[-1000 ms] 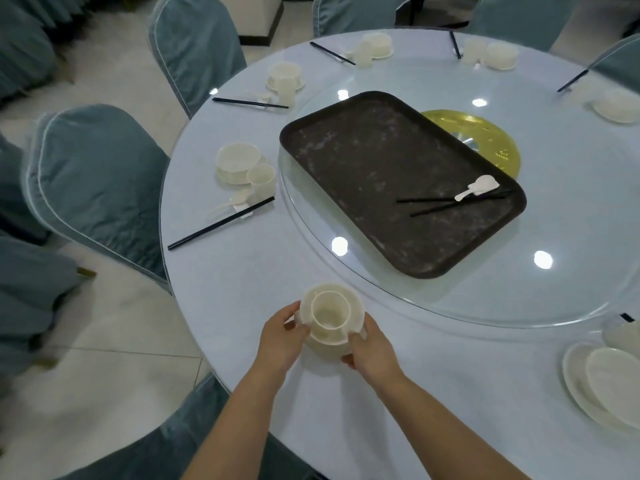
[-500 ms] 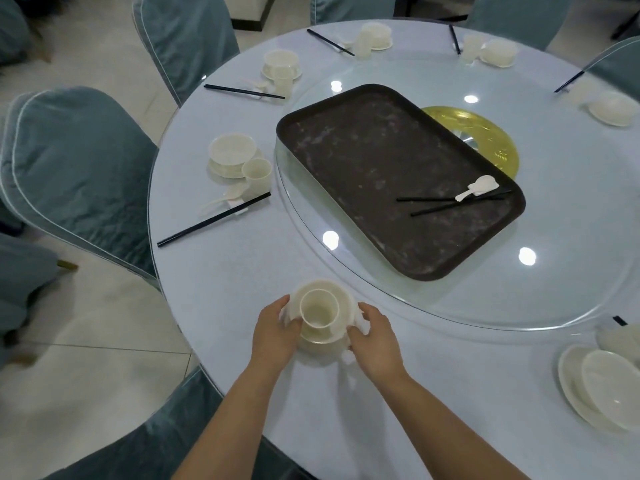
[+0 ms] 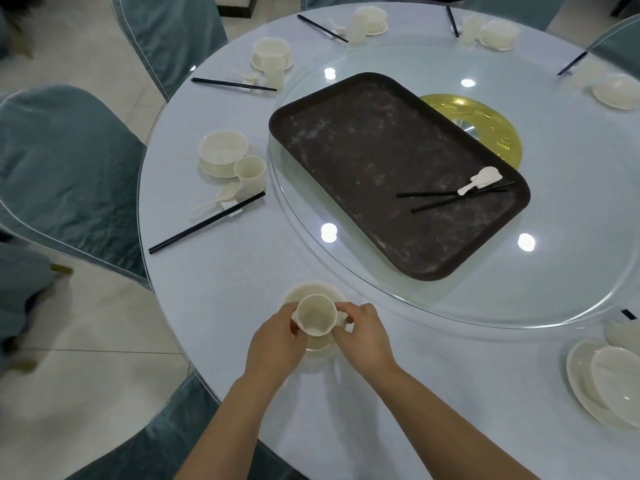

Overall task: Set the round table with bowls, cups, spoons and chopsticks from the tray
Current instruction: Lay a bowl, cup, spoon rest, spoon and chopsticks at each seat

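Observation:
A cream cup [image 3: 317,315] is raised a little above a cream bowl on a saucer [image 3: 309,293] at the near edge of the round table [image 3: 214,289]. My left hand [image 3: 277,341] grips the cup's left side. My right hand [image 3: 363,337] pinches a white rim on the right, which looks like the bowl's. On the glass turntable lies the dark brown tray [image 3: 346,150]. It holds a white spoon [image 3: 481,180] and a pair of black chopsticks [image 3: 450,199].
Set places with bowl, cup, spoon and chopsticks ring the far and left rim, the nearest one with its bowl [image 3: 223,152] to the left. Stacked plates [image 3: 609,382] sit at the right edge. Blue covered chairs [image 3: 62,174] stand close around the table.
The bowl stack came to rest on the table near its edge. The cup that sat inside the bowl is now lifted in my left hand.

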Motion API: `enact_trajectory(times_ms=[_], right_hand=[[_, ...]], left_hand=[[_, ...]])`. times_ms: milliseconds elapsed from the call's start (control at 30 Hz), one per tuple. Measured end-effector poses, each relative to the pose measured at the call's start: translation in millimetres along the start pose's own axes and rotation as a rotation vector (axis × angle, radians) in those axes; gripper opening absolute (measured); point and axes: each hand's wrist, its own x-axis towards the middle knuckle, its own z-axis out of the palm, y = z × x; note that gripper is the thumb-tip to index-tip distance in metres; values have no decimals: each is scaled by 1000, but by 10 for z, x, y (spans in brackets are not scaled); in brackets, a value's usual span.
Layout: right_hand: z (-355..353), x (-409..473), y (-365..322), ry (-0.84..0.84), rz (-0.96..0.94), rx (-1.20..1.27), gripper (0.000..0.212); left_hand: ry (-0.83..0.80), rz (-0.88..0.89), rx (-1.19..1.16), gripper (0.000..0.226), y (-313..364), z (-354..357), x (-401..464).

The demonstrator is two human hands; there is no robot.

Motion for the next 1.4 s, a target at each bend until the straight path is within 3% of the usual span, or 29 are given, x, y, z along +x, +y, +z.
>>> enact_trajectory(times_ms=[300,433,800,1100,1200,1400], right_hand=[[-395,-74,-95,134,-88,380,36],[-575,-100,114,195,-14,381,34],[-605,-101,498,42,181,424,40],[-618,-74,597,43,261,399,42],[-713,-74,660,71,292,429,44],[-1016,29,677,197,304,521,34]], left_hand=[[0,72,-180,33,553,-99,90],[-63,71,-182,34,787,174,34],[-296,-62,-164,32,828,545,-79],[-274,-57,-81,37,826,544,-96],[-182,-79,-61,42,807,416,-48],[-85,-48,-164,23,995,166,158]])
